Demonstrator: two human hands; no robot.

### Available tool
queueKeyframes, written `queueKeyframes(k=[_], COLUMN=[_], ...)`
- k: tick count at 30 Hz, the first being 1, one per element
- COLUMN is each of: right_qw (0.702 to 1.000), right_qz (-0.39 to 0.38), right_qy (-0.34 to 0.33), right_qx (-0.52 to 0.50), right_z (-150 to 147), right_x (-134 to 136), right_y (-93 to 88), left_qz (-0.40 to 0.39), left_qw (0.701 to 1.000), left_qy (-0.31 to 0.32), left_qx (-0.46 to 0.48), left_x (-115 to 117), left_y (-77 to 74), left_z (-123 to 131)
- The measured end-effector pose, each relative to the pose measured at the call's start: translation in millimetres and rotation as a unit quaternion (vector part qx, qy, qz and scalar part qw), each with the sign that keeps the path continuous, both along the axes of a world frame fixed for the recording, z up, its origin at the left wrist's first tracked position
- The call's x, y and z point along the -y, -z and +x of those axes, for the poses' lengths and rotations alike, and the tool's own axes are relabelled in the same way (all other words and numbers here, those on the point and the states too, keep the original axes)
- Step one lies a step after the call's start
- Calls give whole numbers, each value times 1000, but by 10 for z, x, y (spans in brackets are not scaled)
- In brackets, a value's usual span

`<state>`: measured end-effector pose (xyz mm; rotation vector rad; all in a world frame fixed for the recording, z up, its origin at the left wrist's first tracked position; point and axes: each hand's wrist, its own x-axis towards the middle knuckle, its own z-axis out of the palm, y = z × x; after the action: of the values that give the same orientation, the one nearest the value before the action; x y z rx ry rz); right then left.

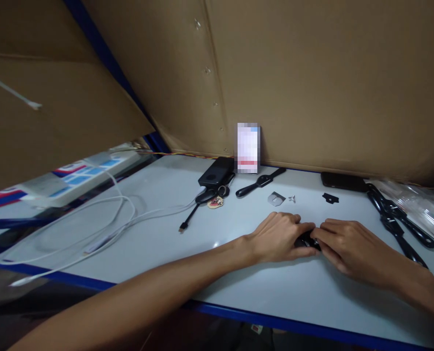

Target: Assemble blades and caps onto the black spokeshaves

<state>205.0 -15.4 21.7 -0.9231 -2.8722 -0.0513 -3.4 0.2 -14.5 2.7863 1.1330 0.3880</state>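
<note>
While both hands meet over a small black part (306,240), most of it stays hidden: the left hand (278,238) curls its fingers (293,225) down onto it from one side, and the right hand (343,243) pinches its other end between pressed-together fingertips (317,234). It looks like a watch body, though I cannot tell for sure.

Just beyond the left knuckles lie one flat metal piece (276,198) and what seem to be two tiny screws (292,198); a sweep of either hand could scatter them across the table (238,287). One small black fragment (330,198) sits beyond the right fingers. Farther out: one complete watch (260,182), one power bank (216,172), and a bundle of black straps (395,217), too tangled to count.
</note>
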Motion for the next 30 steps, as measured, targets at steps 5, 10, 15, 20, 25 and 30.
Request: queueKeyframes(k=[5,10,15,20,25,30], right_qw=[999,987,950,956,988,987], right_qz=[-18,-107,-265,-273,-137,-138], right_qy=[-15,46,95,55,15,32], right_qx=[-28,-111,-132,-96,-75,-80], right_z=[16,-48,-40,55,47,18], right_x=[-10,-58,-119,-166,-142,-111], right_y=[45,110,-46,-96,4,-32], left_qz=[3,1,-7,-4,-5,-32], left_qw=[1000,1000,1000,1000,1000,999], left_qy=[-5,-9,-8,0,6,15], left_qx=[-3,2,11,-1,-4,6], left_x=[1,3,8,9,-5,-23], left_y=[1,15,11,-11,-25,-52], left_z=[-3,-5,-10,-14,-21,-42])
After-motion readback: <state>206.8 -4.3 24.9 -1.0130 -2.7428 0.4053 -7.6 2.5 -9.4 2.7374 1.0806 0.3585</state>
